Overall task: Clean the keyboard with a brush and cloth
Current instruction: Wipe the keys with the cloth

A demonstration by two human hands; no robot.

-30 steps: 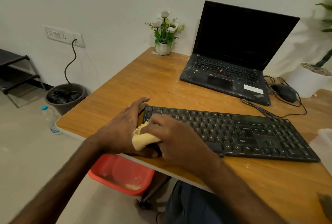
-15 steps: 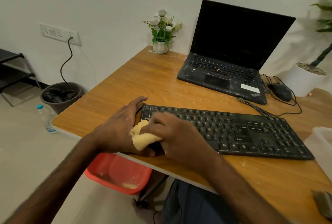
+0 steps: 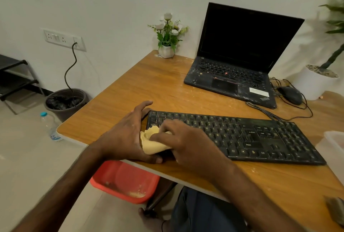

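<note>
A black keyboard [image 3: 242, 135] lies across the wooden table [image 3: 149, 86], dusted with pale specks. My right hand [image 3: 186, 142] grips a bunched yellow cloth [image 3: 150, 142] and presses it on the keyboard's left end. My left hand [image 3: 126, 135] holds the keyboard's left edge, thumb at the near corner and fingers curled round the far corner. A brush [image 3: 336, 211] shows partly at the table's bottom right edge.
An open black laptop [image 3: 238, 58] stands at the back, a mouse [image 3: 290, 95] with cables to its right. A small flower pot [image 3: 167, 45] sits at the far corner. A clear container [image 3: 335, 142] is at the right edge. Red tub [image 3: 126, 181], bin [image 3: 65, 101] and bottle [image 3: 49, 125] are on the floor.
My right hand has shifted the cloth slightly up the keyboard's left end. My left hand keeps its hold. The camera has moved a little.
</note>
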